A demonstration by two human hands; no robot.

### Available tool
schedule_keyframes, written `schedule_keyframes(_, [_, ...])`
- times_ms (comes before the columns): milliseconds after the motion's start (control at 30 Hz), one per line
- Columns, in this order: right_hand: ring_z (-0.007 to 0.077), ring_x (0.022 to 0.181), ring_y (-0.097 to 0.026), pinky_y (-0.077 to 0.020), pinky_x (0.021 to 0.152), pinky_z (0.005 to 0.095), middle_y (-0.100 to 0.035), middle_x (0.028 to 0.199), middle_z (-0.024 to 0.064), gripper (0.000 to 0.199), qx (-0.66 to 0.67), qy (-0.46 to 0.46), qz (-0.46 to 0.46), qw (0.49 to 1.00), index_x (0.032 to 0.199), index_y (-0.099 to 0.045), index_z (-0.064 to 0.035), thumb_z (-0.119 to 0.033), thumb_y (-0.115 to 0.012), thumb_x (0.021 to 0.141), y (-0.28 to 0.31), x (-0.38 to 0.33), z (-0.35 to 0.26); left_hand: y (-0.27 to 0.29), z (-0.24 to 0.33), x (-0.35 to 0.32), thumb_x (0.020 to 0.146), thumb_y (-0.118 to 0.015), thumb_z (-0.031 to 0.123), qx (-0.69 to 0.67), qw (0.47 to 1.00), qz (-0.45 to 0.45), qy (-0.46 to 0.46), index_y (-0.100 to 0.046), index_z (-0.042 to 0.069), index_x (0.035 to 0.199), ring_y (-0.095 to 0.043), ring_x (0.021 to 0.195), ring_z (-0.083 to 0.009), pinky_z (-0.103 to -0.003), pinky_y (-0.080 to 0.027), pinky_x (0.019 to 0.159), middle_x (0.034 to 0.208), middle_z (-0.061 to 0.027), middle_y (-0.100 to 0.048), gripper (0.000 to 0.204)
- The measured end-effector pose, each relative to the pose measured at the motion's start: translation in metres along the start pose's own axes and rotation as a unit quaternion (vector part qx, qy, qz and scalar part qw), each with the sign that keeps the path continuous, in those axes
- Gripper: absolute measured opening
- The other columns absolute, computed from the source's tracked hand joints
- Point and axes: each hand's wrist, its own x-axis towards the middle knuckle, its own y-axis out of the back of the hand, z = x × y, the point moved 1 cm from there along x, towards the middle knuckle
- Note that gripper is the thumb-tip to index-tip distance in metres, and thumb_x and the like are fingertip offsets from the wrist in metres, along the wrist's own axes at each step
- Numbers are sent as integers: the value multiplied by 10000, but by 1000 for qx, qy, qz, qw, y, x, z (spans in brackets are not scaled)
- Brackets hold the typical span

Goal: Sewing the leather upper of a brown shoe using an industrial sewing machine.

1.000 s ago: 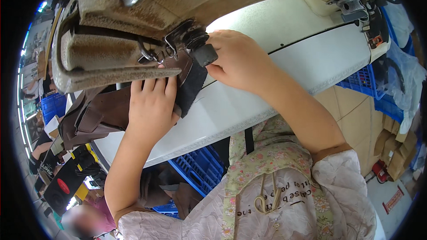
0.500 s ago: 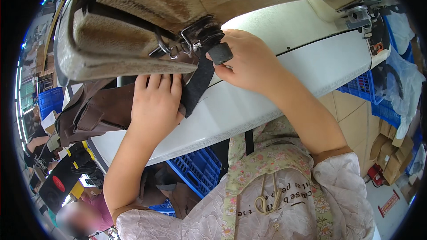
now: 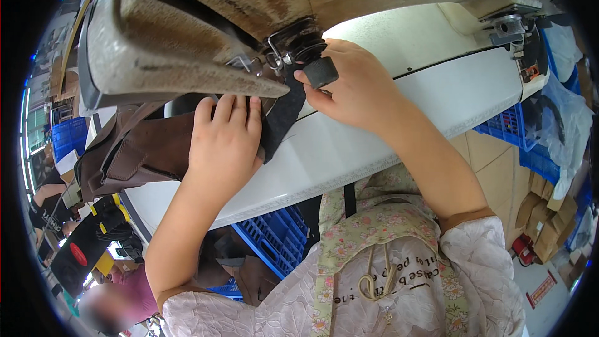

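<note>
While flat on brown fabric (image 3: 150, 156), left hand (image 3: 224, 143) spread; right hand (image 3: 355, 90) grip pinching black strap (image 3: 284, 115).

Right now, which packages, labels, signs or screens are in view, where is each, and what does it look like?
Cardboard boxes: stacked on the floor at far right, brown, rectangular.
Floor label: lower right on the floor, a narrow red and white strip.
Round label: lower left, a red disc on a black machine.
Blue crates: under the white table, open lattice plastic.
No screens visible.
</note>
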Motion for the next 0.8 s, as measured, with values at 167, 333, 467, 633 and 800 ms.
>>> schedule_keyframes(167, [241, 963, -663, -506, 963, 390, -704, 965, 58, 115, -15, 7, -17, 1000, 825, -752, -62, -104, -670, 755, 0, 1, 0, 2, 4, 1, 594, -727, 204, 6, 1000, -6, 7, -594, -55, 1263, -559, 1135, -309, -465, -365, 1047, 1293, -243, -597, 729])
schedule_keyframes(333, [270, 876, -639, -511, 866, 405, -684, 873, 66, 69, -29, 28, 11, 999, 821, -707, -68, -116, -694, 772, -1, 1, 4, 1, 8, 5, 603, -735, 215, 26, 999, -21, 13, -593, -65, 1260, -557, 1152, -305, -444, -380, 1016, 1280, -241, -605, 729])
schedule_keyframes(467, [327, 775, -607, -505, 728, 428, -639, 762, 97, 96, -19, 37, 43, 998, 812, -659, -70, -143, -721, 799, 0, 5, 6, 0, 12, 8, 607, -740, 228, 51, 998, -25, 12, -592, -70, 1262, -563, 1135, -293, -428, -389, 990, 1274, -239, -610, 734])
schedule_keyframes(633, [288, 802, -607, -496, 738, 406, -648, 811, 78, 94, -22, -15, 7, 1000, 838, -685, -52, -134, -696, 794, 4, 8, 3, -3, 16, 10, 619, -749, 252, 73, 997, -16, 23, -597, -78, 1251, -572, 1113, -278, -410, -400, 961, 1239, -232, -630, 729])
schedule_keyframes(800, [229, 863, -631, -515, 808, 374, -689, 930, 25, 125, -49, -4, 8, 999, 874, -734, -59, -120, -670, 785, 6, 9, 5, -4, 24, 16, 630, -747, 258, 93, 995, -9, 37, -607, -84, 1232, -579, 1079, -277, -402, -410, 940, 1198, -229, -646, 707])
